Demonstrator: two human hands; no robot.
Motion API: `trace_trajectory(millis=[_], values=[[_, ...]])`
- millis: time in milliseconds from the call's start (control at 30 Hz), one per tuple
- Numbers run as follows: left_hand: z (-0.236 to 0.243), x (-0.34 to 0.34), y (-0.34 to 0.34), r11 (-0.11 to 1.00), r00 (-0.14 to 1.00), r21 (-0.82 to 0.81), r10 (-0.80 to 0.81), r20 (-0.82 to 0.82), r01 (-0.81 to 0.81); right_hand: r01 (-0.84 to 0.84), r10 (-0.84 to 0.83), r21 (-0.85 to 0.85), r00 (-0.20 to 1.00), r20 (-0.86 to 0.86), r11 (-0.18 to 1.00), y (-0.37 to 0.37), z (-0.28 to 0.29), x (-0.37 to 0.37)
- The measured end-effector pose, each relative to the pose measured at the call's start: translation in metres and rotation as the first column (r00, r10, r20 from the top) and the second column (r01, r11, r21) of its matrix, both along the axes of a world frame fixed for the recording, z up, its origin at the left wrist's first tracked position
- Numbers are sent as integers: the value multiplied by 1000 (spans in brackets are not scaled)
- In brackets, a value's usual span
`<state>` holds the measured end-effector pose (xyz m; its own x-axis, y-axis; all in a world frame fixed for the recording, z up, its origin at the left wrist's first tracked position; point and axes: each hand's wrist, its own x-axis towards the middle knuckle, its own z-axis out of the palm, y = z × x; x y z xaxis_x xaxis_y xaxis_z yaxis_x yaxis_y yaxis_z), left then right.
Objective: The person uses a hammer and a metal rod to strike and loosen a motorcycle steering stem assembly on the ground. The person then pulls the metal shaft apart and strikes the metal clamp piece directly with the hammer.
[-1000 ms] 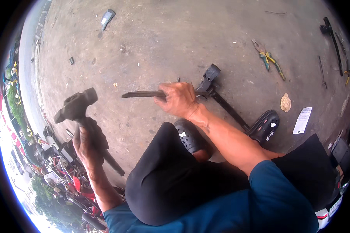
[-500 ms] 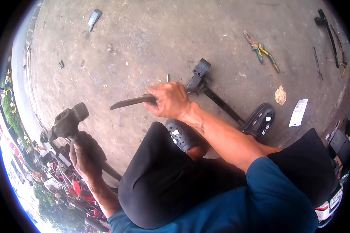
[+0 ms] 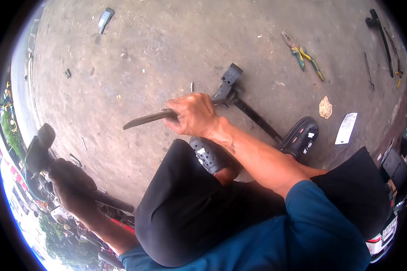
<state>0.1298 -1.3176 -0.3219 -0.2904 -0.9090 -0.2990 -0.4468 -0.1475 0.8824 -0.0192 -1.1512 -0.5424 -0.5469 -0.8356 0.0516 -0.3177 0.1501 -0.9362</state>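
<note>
My left hand [image 3: 72, 185], off to the left and beside my knee, is closed around the handle of a hammer [image 3: 40, 151] just below its dark metal head. In front of my shoes, my right hand [image 3: 194, 114] is wrapped around a dark metal bar [image 3: 144, 119] whose flat, tapered end sticks out to the left. Behind that fist lies a black metal stand [image 3: 257, 119] with a thick drilled bracket, its long leg reaching my right shoe [image 3: 300, 135]. My fist hides whether bar and stand are joined. Just beyond the fist rests a small metal pin [image 3: 192, 86].
Pliers with yellow-green handles [image 3: 303, 56] lie on the concrete floor, far right. Nearer are a tan flake [image 3: 325, 108] and a white printed card [image 3: 346, 128]. A grey gadget [image 3: 106, 20] sits far left. Long black bars [image 3: 384, 43] lie at the right edge.
My left hand has swung outward to the left with the hammer, away from the bar. My right hand keeps its grip on the bar almost unmoved, while the view has shifted slightly.
</note>
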Motion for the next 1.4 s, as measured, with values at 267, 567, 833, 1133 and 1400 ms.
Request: trace_trajectory(millis=[267,567,833,1133,1400], values=[[-33,-13,21,982,936,73,-189,299,175,-57,58,56,998,-30,997,21,-18,7],[-54,8,25,992,982,80,-111,155,100,-16,18,34,999,-51,999,10,-5,-5],[-50,15,4,996,998,70,-55,-42,58,3,-3,79,1000,1,997,5,-10,-9],[-71,-23,19,810,675,338,-586,449,479,-67,72,88,996,-55,994,12,-16,-1],[-11,9,-36,957,959,-107,276,59,-268,21,-22,101,1000,14,995,-14,0,-15]])
